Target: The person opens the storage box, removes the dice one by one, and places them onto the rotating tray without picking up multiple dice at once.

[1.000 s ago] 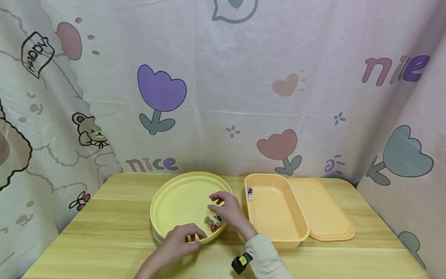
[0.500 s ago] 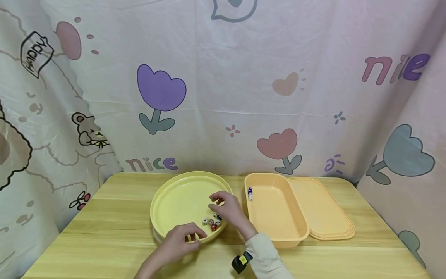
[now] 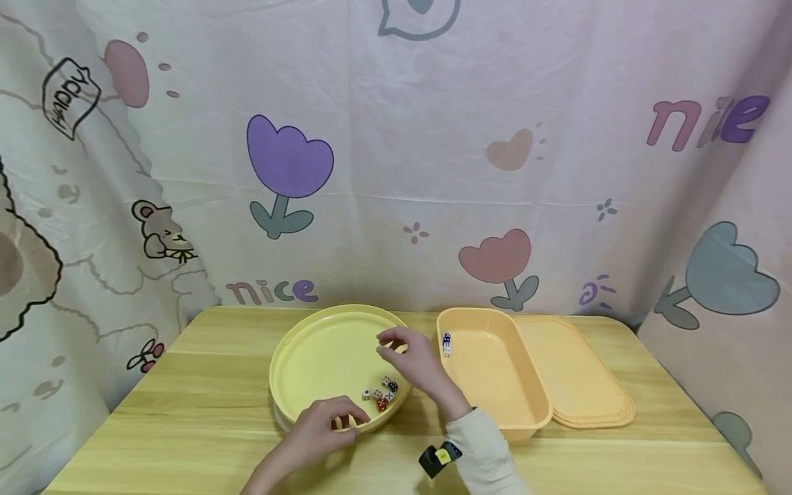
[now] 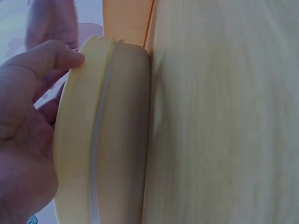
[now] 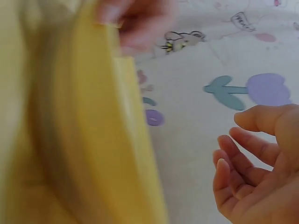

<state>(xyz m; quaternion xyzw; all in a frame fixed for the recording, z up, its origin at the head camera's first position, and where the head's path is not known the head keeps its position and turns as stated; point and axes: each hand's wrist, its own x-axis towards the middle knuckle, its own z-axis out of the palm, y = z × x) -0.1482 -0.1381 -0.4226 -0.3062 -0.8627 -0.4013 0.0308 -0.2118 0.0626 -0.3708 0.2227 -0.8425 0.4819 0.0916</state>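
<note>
Several small dice lie near the right front of a round yellow tray (image 3: 322,354): a red die (image 3: 381,405), a dark die (image 3: 392,386), a white die (image 3: 366,394) and other pale ones. My left hand (image 3: 323,425) grips the tray's near rim. In the left wrist view its thumb (image 4: 70,59) lies on the rim and the fingers are over the inner side. My right hand (image 3: 419,359) hovers above the tray's right edge, fingers loosely bent. Nothing shows between its thumb and fingers in the right wrist view, where the hand (image 5: 261,168) is apart from the tray.
Right of the tray stands an orange rectangular box (image 3: 495,371); a blue die (image 3: 447,338) and a white die (image 3: 447,350) sit by its left wall. Its flat lid (image 3: 578,375) lies to the right. A patterned curtain (image 3: 396,137) hangs behind the wooden table (image 3: 185,412).
The leftmost pale die in the tray turned and shifted slightly left. My right hand then rose up and to the right, off the dice. My left hand stayed on the rim.
</note>
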